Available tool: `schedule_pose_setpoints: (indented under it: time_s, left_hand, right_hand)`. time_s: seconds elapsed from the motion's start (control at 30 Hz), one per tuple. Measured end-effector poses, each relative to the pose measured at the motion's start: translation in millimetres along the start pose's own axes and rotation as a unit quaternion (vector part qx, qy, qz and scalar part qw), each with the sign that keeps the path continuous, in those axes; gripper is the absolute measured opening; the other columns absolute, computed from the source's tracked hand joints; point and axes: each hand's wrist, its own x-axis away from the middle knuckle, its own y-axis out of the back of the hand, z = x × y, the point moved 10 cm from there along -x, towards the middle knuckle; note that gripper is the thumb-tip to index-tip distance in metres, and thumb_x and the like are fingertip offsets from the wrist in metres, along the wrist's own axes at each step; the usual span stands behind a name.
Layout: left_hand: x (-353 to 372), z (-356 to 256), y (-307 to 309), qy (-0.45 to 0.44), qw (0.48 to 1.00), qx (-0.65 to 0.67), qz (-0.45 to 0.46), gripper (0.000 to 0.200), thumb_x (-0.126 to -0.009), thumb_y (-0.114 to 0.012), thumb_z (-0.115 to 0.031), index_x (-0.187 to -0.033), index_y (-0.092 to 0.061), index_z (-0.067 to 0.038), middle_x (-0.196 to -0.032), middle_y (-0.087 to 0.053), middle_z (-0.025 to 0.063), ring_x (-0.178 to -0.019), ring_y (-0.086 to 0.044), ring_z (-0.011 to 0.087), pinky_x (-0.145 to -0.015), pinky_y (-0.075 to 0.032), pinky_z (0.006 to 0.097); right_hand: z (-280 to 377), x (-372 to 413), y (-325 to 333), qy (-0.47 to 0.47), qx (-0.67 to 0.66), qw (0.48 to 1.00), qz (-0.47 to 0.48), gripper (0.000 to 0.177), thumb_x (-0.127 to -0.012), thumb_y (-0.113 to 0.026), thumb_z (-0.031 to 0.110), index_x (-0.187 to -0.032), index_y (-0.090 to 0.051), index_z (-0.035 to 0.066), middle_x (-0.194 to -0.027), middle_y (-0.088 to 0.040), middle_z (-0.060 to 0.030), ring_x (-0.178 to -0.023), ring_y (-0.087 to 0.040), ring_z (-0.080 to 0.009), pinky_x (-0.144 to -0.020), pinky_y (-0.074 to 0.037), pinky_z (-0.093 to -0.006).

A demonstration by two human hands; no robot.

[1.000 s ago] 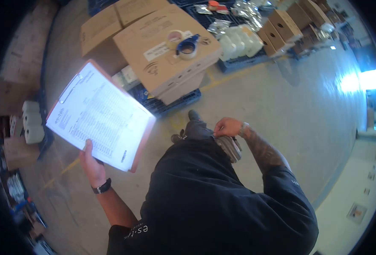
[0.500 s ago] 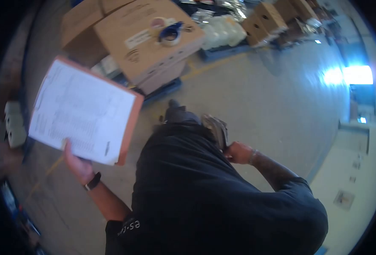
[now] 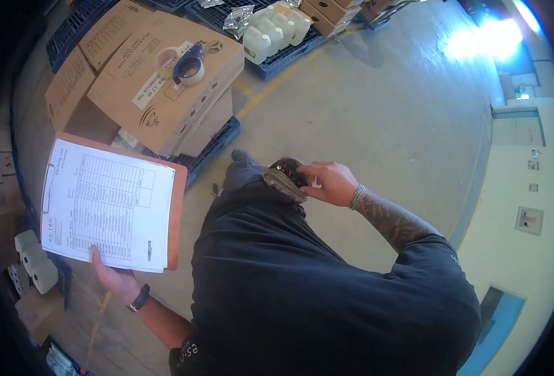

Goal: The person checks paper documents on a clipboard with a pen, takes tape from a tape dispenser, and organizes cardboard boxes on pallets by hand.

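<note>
My left hand grips a brown clipboard by its lower edge, thumb on top of the sheets. The top sheet is a white packing list with a printed table and a barcode. At my waist, a brownish waist pouch gapes open, showing a dark inside with small red bits. My right hand is at its opening, thumb and fingers bent around the pouch's edge. Whether the fingertips also pinch something inside is hidden.
Ahead on the left, a large carton carries a blue tape dispenser and stands on a blue pallet. White plastic jugs and more cartons are beyond. A wall runs along the right.
My right hand has moved from the pouch's side to its opening, which now shows open. The clipboard has dropped slightly and turned more level. The view has shifted.
</note>
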Motion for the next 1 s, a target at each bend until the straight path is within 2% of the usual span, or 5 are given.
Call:
schedule_pose_setpoints:
  time_s: [0.4,0.53,0.77,0.9,1.0]
  left_hand:
    - [0.4,0.4,-7.0,0.007,0.999,0.029,0.026,0.051,-0.092,-0.044,-0.026,-0.13,-0.037,0.008,-0.132,-0.044,0.0173,-0.119,-0.045,0.0276,-0.099,-0.036,0.039]
    - [-3.8,9.7,8.7,0.001,0.997,0.071,-0.037,0.048,-0.09,-0.049,-0.022,-0.127,-0.039,0.007,-0.128,-0.049,0.0166,-0.115,-0.049,0.0275,-0.098,-0.038,0.0387]
    - [4.5,17.7,-20.1,0.002,0.971,0.236,0.049,0.047,-0.092,-0.044,-0.022,-0.129,-0.038,0.007,-0.127,-0.05,0.0168,-0.115,-0.05,0.0269,-0.099,-0.039,0.0381]
    - [17.1,14.2,-32.4,0.016,0.95,0.308,0.056,0.046,-0.093,-0.046,-0.025,-0.127,-0.042,0.005,-0.124,-0.053,0.017,-0.11,-0.055,0.0261,-0.094,-0.044,0.0374]
    - [30.7,17.1,-31.1,0.004,0.95,0.31,0.023,0.048,-0.092,-0.046,-0.025,-0.128,-0.04,0.006,-0.125,-0.052,0.0189,-0.111,-0.054,0.0279,-0.095,-0.044,0.0383]
  right_hand:
    - [12.4,-11.2,-9.6,0.068,0.041,0.996,0.043,0.019,-0.075,-0.064,0.016,-0.094,-0.065,0.013,-0.088,-0.055,-0.0072,-0.086,-0.058,-0.0263,-0.072,-0.05,-0.0373]
    - [27.9,-27.0,32.8,0.076,-0.172,0.982,-0.015,0.017,-0.084,-0.06,0.013,-0.1,-0.057,0.008,-0.1,-0.058,-0.0055,-0.095,-0.058,-0.021,-0.08,-0.048,-0.0342]
    - [64.7,-93.9,89.0,0.1,-0.603,0.783,-0.114,0.028,-0.099,-0.034,0.032,-0.106,-0.045,0.007,-0.074,-0.046,-0.0036,-0.067,-0.049,-0.0144,-0.063,-0.042,-0.0272]
    - [105.0,-131.6,71.7,0.157,-0.719,0.675,0.054,0.048,-0.095,-0.033,0.049,-0.092,-0.05,0.004,-0.073,-0.041,-0.0048,-0.049,-0.033,-0.0108,-0.047,-0.028,-0.0233]
    - [163.9,-128.6,95.1,0.198,-0.708,0.677,0.018,0.051,-0.097,-0.028,0.046,-0.087,-0.051,0.002,-0.075,-0.047,-0.0081,-0.052,-0.037,-0.0113,-0.051,-0.032,-0.0238]
